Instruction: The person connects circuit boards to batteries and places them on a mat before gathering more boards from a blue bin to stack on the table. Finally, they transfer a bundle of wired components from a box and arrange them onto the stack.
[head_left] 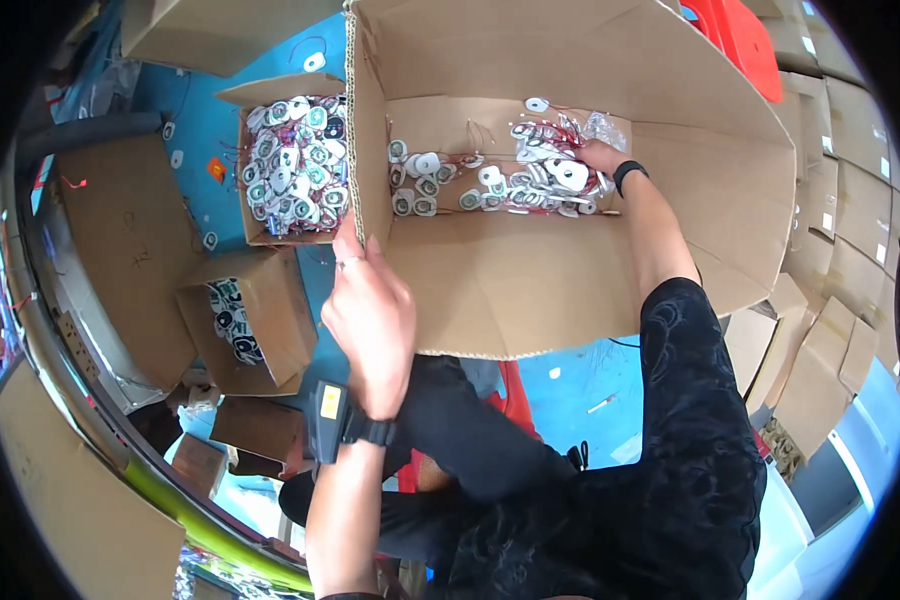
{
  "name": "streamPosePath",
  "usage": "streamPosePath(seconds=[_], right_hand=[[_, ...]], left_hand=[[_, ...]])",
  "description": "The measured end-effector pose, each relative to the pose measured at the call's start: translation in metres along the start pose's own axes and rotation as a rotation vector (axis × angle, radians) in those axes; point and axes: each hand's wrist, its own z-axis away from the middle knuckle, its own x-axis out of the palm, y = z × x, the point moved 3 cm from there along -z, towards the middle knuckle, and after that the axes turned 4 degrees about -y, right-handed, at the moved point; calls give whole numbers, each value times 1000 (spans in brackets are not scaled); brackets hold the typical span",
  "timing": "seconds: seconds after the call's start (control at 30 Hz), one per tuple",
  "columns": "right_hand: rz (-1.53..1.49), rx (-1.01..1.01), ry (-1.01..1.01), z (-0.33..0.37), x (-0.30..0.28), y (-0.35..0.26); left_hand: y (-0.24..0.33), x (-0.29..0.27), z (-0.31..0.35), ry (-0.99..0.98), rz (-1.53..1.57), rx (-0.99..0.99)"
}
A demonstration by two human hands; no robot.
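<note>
Small white wired pads (545, 175) are heaped on the bottom of the large cardboard box (530, 290), under the right hand (602, 160), whose fingers are curled into the heap. They are judged light, floppy and tangle-prone, best gathered in bunches. The box's flap edge is pinched by the left hand (370, 310).

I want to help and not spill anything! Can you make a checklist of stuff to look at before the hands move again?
1. Left hand steadies the big cardboard box by its left wall: ok.
2. Right hand reaches the pile of small white parts inside: ok.
3. Right fingers closed on a part: cannot tell.
4. Big box open, flaps out of the way: ok.
5. Smaller box of parts sits beside it, apart from both hands: ok.
</note>
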Motion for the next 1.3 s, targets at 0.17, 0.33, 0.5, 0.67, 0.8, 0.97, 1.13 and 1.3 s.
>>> streamPosePath(seconds=[0.17, 0.33, 0.5, 0.67, 0.8, 0.97, 1.13, 1.3], right_hand=[[-268, 31, -71, 58, -23, -23], [-555, -29, -18, 132, -53, -56], [-606, 26, -33, 206, -116, -59], [-545, -75, 20, 294, -166, -95], [-559, -118, 177, 384, -181, -147], [-448, -221, 176, 458, -216, -164], [-347, -282, 155, 524, -228, -197], [-117, -384, 33, 599, -208, -260]], left_hand=[[-4, 0, 0, -28, 4, -58], [-4, -4, 2, -25, -32, -90], [7, -3, 6, -36, -12, -55], [0, -6, 9, -54, 10, -38], [-17, -11, 10, -102, 231, 52], [-17, -15, 69, 129, 298, 163], [-34, -19, 174, 142, 450, 138], [-56, -33, 265, 168, 507, 62]])
